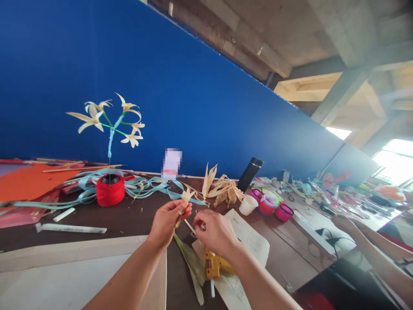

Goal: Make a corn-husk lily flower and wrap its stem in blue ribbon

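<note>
A: Start with the head view. Where is the flower?
B: The small pale flower sits just below the centre of the frame, petals pointing up, pinched between thumb and fingers of the left hand.

A: And the right hand?
B: Just right of it, with the fingers curled in. A thin stick shows beside its fingertips, but I cannot tell whether it grips that or anything else.

A: What lies beneath?
B: At lower centre, a yellow glue gun, partly hidden by the right forearm, and beside it a greenish husk strip. A printed sheet lies to the right.

A: Further off?
B: Left of centre, a red spool with a stem of pale flowers rising above it. Dried husks lie right of the centre, near a black bottle and a white cup.

A: Anyone else?
B: Another person's arm reaches in at the lower right.
</note>
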The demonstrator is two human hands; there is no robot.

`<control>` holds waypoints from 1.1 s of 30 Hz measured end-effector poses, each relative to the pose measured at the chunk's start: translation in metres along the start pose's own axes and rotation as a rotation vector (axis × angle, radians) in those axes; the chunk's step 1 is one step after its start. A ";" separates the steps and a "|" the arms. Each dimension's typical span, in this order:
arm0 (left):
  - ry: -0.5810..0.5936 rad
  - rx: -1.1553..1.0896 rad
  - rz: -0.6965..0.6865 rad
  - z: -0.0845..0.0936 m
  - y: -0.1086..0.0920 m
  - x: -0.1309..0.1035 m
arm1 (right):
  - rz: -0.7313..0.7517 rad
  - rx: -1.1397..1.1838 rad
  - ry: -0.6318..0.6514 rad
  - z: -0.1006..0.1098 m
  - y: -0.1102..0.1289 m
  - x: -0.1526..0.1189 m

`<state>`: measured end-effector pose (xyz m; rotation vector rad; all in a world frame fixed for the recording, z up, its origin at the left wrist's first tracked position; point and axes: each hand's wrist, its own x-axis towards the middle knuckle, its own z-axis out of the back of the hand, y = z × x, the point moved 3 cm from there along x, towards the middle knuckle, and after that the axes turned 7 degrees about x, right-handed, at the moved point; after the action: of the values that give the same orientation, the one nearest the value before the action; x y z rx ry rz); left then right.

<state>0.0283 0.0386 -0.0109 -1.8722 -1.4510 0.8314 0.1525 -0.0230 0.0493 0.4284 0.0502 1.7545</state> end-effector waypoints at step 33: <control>0.148 -0.010 0.030 -0.007 -0.001 -0.006 | 0.052 0.372 -0.370 0.002 0.006 0.000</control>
<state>0.0316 0.0322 -0.0050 -1.9247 -1.3420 0.6852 0.1478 -0.0247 0.0523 1.0277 0.1028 1.6926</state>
